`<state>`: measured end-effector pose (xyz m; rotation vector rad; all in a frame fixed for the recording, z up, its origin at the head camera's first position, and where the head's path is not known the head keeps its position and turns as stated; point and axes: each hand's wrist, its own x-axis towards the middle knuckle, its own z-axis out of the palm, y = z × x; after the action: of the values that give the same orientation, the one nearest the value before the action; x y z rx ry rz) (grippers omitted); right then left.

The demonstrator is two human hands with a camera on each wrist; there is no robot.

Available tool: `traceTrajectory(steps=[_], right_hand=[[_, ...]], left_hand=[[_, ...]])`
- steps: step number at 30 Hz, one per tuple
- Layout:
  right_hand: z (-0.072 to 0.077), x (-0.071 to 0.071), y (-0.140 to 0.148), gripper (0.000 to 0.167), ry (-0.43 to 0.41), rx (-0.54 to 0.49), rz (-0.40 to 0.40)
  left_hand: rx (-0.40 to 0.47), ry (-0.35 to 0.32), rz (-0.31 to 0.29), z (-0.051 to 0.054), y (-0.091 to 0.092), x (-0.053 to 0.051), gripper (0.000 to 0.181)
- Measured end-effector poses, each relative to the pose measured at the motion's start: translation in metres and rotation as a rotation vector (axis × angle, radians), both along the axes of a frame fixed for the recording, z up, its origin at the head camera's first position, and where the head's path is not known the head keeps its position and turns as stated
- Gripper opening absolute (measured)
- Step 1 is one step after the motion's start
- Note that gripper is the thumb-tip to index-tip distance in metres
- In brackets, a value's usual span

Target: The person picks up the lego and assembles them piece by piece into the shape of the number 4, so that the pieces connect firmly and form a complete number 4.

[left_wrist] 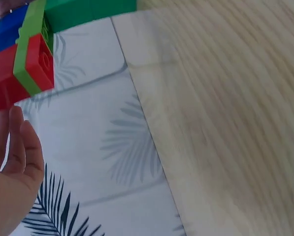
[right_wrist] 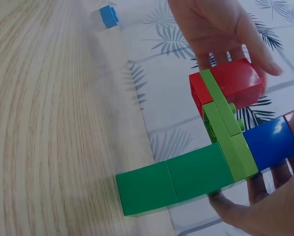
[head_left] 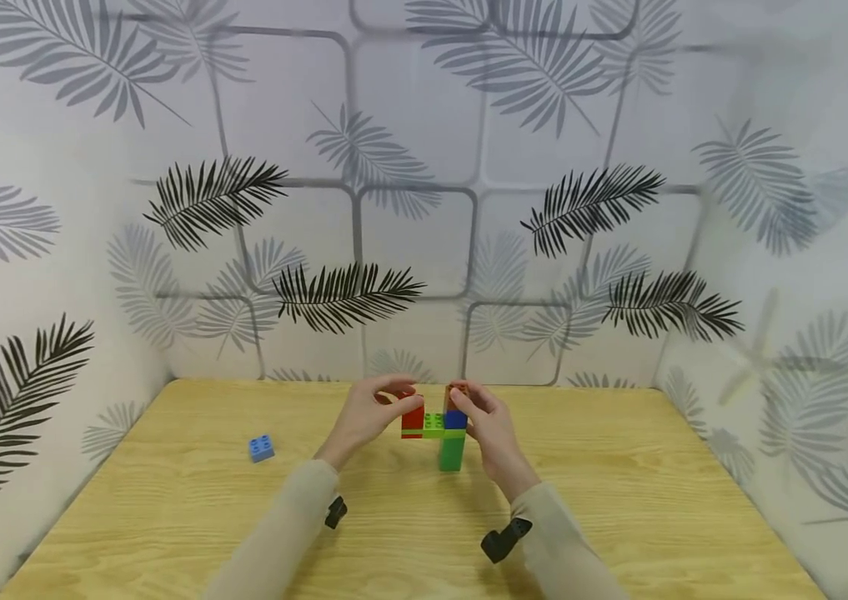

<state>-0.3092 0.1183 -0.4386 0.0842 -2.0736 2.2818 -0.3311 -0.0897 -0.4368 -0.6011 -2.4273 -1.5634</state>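
A toy brick structure stands on the table between both hands. Its column has stacked green bricks [right_wrist: 198, 169] at the bottom, a blue brick [right_wrist: 272, 142] higher up and a reddish-brown brick [head_left: 454, 398] on top. Lime green pieces [head_left: 434, 423] reach out sideways from the column. At their free end sit red bricks [right_wrist: 235, 81], above and below the lime layer, off the table. My left hand [head_left: 369, 417] holds the upper red brick between thumb and fingers. On the other side my right hand [head_left: 491, 425] grips the column's upper part, around the blue and reddish-brown bricks.
A loose blue brick [head_left: 262, 448] lies studs up on the wooden table [head_left: 168, 517], left of the left hand. Behind the table rises a backdrop [head_left: 416, 242] with a leaf pattern. Dark wrist devices [head_left: 506, 540] are on both forearms.
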Motion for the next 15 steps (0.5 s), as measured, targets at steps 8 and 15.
traceTrajectory(steps=[8,15], right_hand=[[0.002,0.000,0.003,0.046,-0.001,0.016,0.008],[0.001,-0.001,0.004,0.048,-0.011,0.034,0.028]], left_hand=[[0.039,-0.056,-0.055,-0.005,-0.035,-0.002,0.026],[0.042,-0.202,-0.116,-0.011,-0.061,-0.002,0.026]])
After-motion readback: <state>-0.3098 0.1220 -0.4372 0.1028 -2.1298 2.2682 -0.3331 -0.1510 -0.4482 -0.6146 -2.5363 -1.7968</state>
